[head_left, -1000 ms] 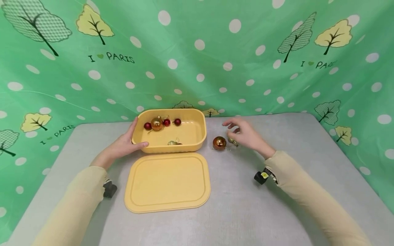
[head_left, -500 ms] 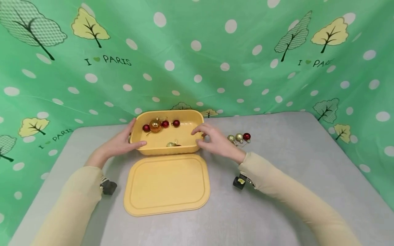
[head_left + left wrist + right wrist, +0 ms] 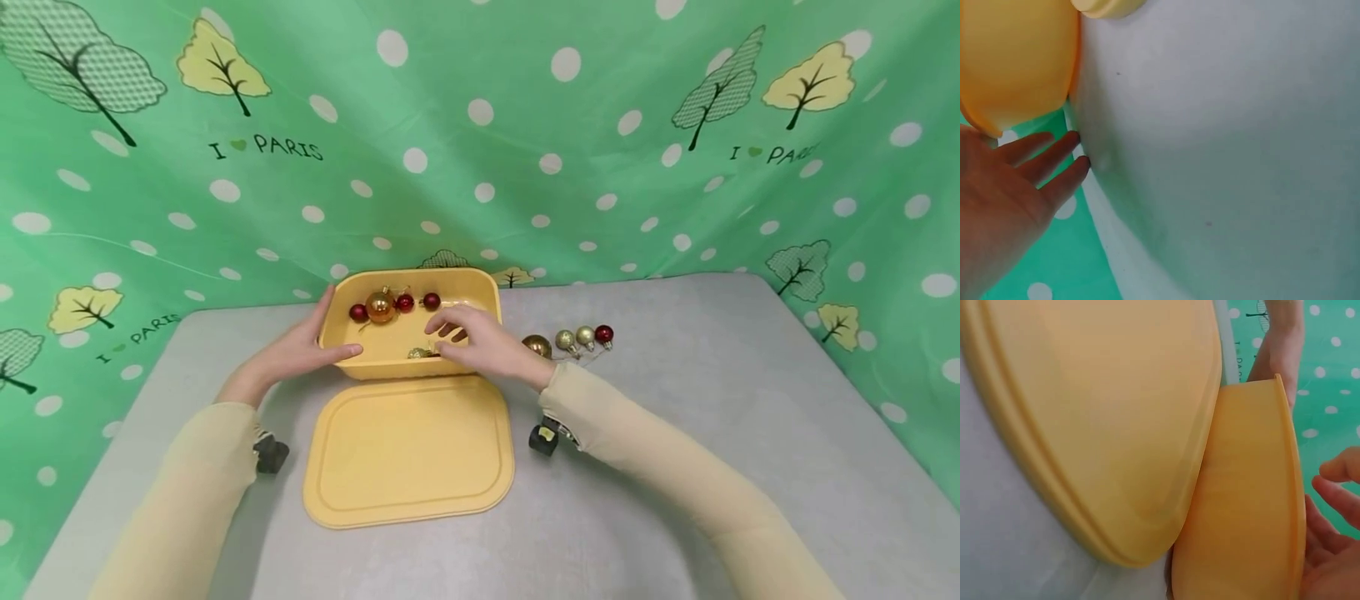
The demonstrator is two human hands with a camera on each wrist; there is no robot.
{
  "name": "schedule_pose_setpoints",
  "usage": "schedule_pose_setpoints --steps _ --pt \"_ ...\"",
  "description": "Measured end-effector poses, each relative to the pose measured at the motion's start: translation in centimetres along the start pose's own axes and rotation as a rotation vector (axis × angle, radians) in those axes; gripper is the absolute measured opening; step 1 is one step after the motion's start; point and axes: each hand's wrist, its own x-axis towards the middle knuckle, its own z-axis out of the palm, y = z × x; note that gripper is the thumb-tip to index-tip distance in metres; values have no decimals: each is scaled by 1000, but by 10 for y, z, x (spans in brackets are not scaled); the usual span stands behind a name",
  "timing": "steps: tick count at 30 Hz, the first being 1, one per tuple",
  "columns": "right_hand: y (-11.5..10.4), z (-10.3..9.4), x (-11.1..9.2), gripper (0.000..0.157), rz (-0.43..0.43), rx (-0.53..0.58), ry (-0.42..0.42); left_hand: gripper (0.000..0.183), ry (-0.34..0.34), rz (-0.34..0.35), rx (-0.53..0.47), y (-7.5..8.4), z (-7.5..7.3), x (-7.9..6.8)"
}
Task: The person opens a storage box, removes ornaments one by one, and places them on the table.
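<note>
At the left end of the yellow box (image 3: pixel 412 371), my left hand (image 3: pixel 300 342) rests with its thumb over the near rim. In the left wrist view its fingers (image 3: pixel 1050 159) are nearly straight and spread beside the box wall. My right hand (image 3: pixel 480 337) is over the box's right half, fingers loosely bent and thumb apart, with no object showing between them. Close to its thumb lies a small gold ornament (image 3: pixel 417 353). Farther back in the box are a large gold bauble (image 3: pixel 381 307) and small red baubles (image 3: pixel 431 302).
A yellow lid (image 3: pixel 408 450) lies flat in front of the box. Right of the box, partly behind the right wrist, is a large bronze bauble (image 3: pixel 537 345). Beside it lie two small gold baubles (image 3: pixel 585 336) and a red one (image 3: pixel 603 335). A green curtain (image 3: pixel 480 150) hangs behind the table.
My right hand has moved left from above the loose baubles, past the box's right rim, to over its inside. The left hand stays at the box's left end.
</note>
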Motion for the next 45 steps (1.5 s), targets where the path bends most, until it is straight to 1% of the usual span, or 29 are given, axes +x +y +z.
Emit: schedule_pose_setpoints --steps 3,5,8,13,19,24,28,32,34,39,41,45 --pt "4 2 10 25 35 53 -50 113 -13 -4 -20 -1 0 -1" --pt "6 3 16 26 67 68 -84 114 -21 -4 -27 -2 1 0" --pt "8 5 24 27 121 60 -122 115 -25 3 -38 -2 2 -1" --pt "10 8 34 28 230 56 -214 119 -23 18 -65 0 1 -1" --pt "14 11 42 32 268 105 -314 120 -41 21 -96 4 0 -1" --pt "17 11 46 34 312 164 -356 119 -41 15 -101 3 -1 0" --pt "18 11 47 32 297 179 -359 119 -40 6 -97 1 -1 0" --pt "21 10 47 30 277 184 -305 118 -41 7 -116 1 0 -1" --pt "21 10 46 29 291 212 -266 118 -41 8 -123 1 0 0" --pt "18 7 43 31 365 349 -192 118 -41 7 -124 1 1 0" --pt "16 5 42 31 364 337 -170 118 -41 6 -120 1 1 0" --pt "13 -1 41 30 319 253 -139 118 -38 6 -122 0 0 -1"
